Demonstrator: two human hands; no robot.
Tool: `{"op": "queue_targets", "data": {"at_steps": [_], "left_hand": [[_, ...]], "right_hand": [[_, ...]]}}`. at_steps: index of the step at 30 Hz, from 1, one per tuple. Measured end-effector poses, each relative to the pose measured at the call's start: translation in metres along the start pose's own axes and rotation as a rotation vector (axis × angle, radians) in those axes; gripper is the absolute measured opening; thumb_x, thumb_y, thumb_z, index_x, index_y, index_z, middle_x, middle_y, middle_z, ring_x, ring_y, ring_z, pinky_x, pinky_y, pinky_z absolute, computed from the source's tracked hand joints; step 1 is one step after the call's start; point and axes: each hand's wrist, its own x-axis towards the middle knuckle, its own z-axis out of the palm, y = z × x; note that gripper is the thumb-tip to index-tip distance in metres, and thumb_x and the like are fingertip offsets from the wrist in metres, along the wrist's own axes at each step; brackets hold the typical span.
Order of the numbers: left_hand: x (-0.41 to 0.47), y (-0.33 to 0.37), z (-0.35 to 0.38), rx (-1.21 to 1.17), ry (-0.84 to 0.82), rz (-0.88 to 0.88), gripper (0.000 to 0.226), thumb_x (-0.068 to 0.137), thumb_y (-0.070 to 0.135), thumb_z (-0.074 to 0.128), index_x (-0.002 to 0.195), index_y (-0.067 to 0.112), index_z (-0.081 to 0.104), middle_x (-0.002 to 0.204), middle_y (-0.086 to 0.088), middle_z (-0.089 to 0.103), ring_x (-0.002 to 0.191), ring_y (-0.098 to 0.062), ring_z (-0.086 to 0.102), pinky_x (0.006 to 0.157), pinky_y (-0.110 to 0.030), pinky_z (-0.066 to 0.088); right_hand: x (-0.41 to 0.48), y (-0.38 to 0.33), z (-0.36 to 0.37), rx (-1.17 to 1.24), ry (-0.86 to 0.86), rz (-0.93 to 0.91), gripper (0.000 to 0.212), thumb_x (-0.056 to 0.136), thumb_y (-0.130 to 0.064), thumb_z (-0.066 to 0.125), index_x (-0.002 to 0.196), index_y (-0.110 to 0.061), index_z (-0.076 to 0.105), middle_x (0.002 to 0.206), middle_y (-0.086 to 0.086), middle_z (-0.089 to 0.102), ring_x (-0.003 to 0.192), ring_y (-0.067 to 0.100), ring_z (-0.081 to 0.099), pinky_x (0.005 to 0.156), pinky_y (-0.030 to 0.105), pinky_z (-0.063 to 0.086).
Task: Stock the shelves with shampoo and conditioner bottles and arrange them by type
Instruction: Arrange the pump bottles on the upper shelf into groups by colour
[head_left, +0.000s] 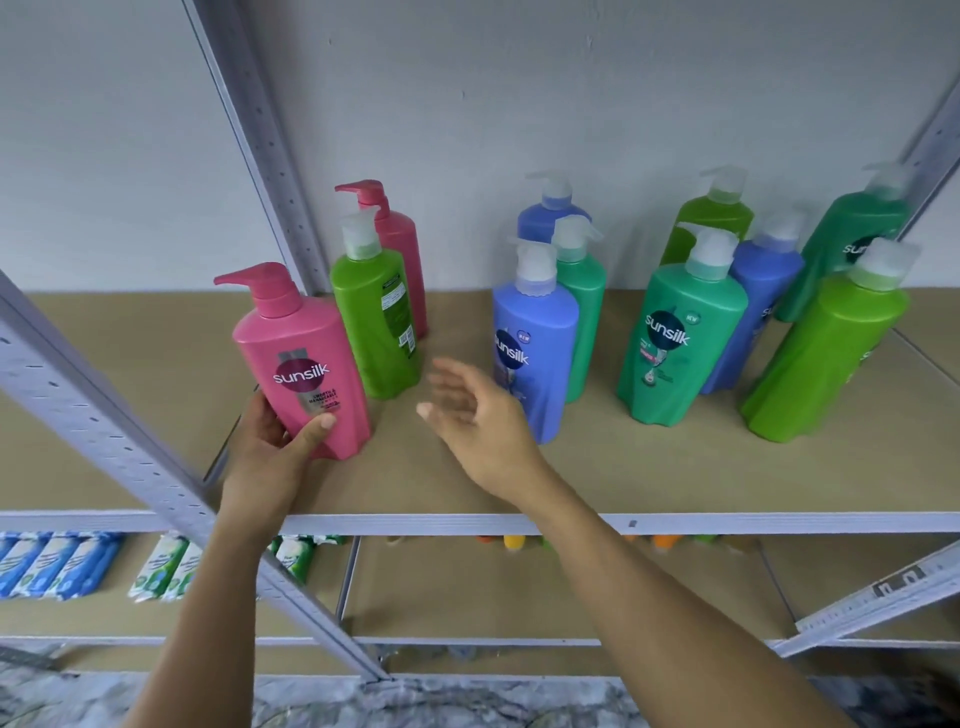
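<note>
Pink Sunsilk bottle (306, 374) with a pump top stands at the front left of the brown shelf (415, 483), its label turned to the camera. The left hand (272, 441) grasps it low, near the base: the thumb (318, 432) lies across the front of the bottle and the other fingers go round its left side, out of sight. Just behind it stands a light green bottle (376, 322), and behind that one a second pink bottle (402, 254). The right hand (478, 415) is released and holds nothing. Its fingers are spread and nearly straight, a little blurred, and it hangs over the bare shelf between the held bottle and a blue bottle (537, 358). Whether it touches the blue bottle I cannot tell. Further right stands a teal green bottle (680, 338) among more bottles, blue and green mixed together. On the lower shelf (467, 587) lie blue and white packets (57, 566).
</note>
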Motion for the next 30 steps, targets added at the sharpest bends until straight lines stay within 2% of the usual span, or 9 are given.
{"op": "queue_targets", "data": {"at_steps": [4, 8, 9, 14, 18, 21, 23, 27, 30], "left_hand": [[0.002, -0.008, -0.006, -0.059, 0.065, 0.025, 0.049, 0.085, 0.009, 0.073, 0.131, 0.015, 0.056, 0.115, 0.006, 0.073, 0.108, -0.011, 0.069, 0.086, -0.023, 0.058], [0.005, -0.011, -0.008, -0.053, 0.082, 0.047, 0.049, 0.088, 0.010, 0.073, 0.134, 0.011, 0.054, 0.120, 0.002, 0.071, 0.111, -0.013, 0.068, 0.092, -0.030, 0.055], [0.006, -0.011, -0.009, -0.045, 0.082, 0.049, 0.049, 0.089, 0.010, 0.073, 0.134, 0.012, 0.053, 0.120, 0.002, 0.071, 0.111, -0.013, 0.068, 0.093, -0.032, 0.054], [0.008, -0.013, -0.010, -0.021, 0.084, 0.048, 0.051, 0.088, 0.009, 0.074, 0.134, 0.014, 0.053, 0.118, 0.005, 0.071, 0.110, -0.009, 0.067, 0.091, -0.025, 0.054], [0.008, -0.015, -0.012, -0.019, 0.083, 0.045, 0.053, 0.088, 0.010, 0.075, 0.135, 0.013, 0.052, 0.121, 0.003, 0.070, 0.112, -0.010, 0.067, 0.095, -0.028, 0.055], [0.009, -0.015, -0.016, -0.010, 0.059, 0.028, 0.056, 0.085, 0.018, 0.079, 0.135, 0.016, 0.052, 0.121, 0.004, 0.071, 0.114, -0.015, 0.066, 0.099, -0.048, 0.053], [0.008, -0.012, -0.018, -0.004, 0.051, 0.022, 0.057, 0.084, 0.022, 0.078, 0.134, 0.017, 0.052, 0.121, 0.004, 0.071, 0.114, -0.016, 0.066, 0.100, -0.055, 0.052], [0.007, -0.008, -0.021, -0.010, 0.033, 0.009, 0.060, 0.082, 0.026, 0.079, 0.135, 0.019, 0.051, 0.123, 0.001, 0.070, 0.116, -0.019, 0.065, 0.100, -0.060, 0.051], [0.005, -0.007, -0.021, 0.009, 0.024, 0.005, 0.065, 0.081, 0.031, 0.080, 0.137, 0.020, 0.049, 0.125, 0.001, 0.069, 0.117, -0.019, 0.065, 0.100, -0.058, 0.051]], "right_hand": [[0.060, -0.007, 0.027, 0.060, 0.005, 0.015, 0.071, 0.086, -0.013, 0.080, 0.146, -0.013, 0.043, 0.129, -0.013, 0.057, 0.108, -0.022, 0.052, 0.096, 0.007, 0.042], [0.099, 0.002, 0.044, 0.061, -0.036, 0.064, 0.090, 0.071, -0.030, 0.091, 0.146, -0.022, 0.041, 0.136, -0.009, 0.059, 0.123, 0.007, 0.059, 0.106, 0.038, 0.051], [0.102, 0.001, 0.047, 0.052, -0.051, 0.072, 0.093, 0.069, -0.032, 0.092, 0.146, -0.023, 0.041, 0.135, -0.010, 0.059, 0.123, 0.010, 0.060, 0.106, 0.040, 0.051], [0.109, 0.001, 0.060, 0.007, -0.018, 0.050, 0.100, 0.063, -0.022, 0.097, 0.143, -0.019, 0.037, 0.121, -0.013, 0.057, 0.112, 0.007, 0.058, 0.091, 0.017, 0.049], [0.094, 0.004, 0.063, 0.008, 0.074, 0.027, 0.094, 0.062, -0.023, 0.097, 0.138, -0.021, 0.042, 0.116, -0.015, 0.062, 0.100, 0.000, 0.063, 0.078, 0.002, 0.045], [0.067, 0.008, 0.054, 0.030, 0.111, 0.018, 0.088, 0.062, -0.025, 0.096, 0.133, -0.027, 0.044, 0.113, -0.020, 0.064, 0.099, -0.012, 0.062, 0.080, 0.005, 0.047], [0.047, 0.008, 0.048, 0.036, 0.159, 0.008, 0.086, 0.060, -0.029, 0.097, 0.128, -0.033, 0.045, 0.113, -0.022, 0.065, 0.100, -0.011, 0.063, 0.084, 0.009, 0.049], [0.011, -0.005, 0.034, 0.036, 0.217, -0.032, 0.084, 0.059, -0.030, 0.098, 0.126, -0.039, 0.047, 0.114, -0.026, 0.063, 0.103, -0.011, 0.061, 0.089, 0.011, 0.049], [-0.015, -0.016, 0.017, 0.052, 0.213, -0.070, 0.085, 0.060, -0.034, 0.097, 0.130, -0.036, 0.050, 0.120, -0.022, 0.066, 0.111, -0.002, 0.063, 0.096, 0.022, 0.052]]}}
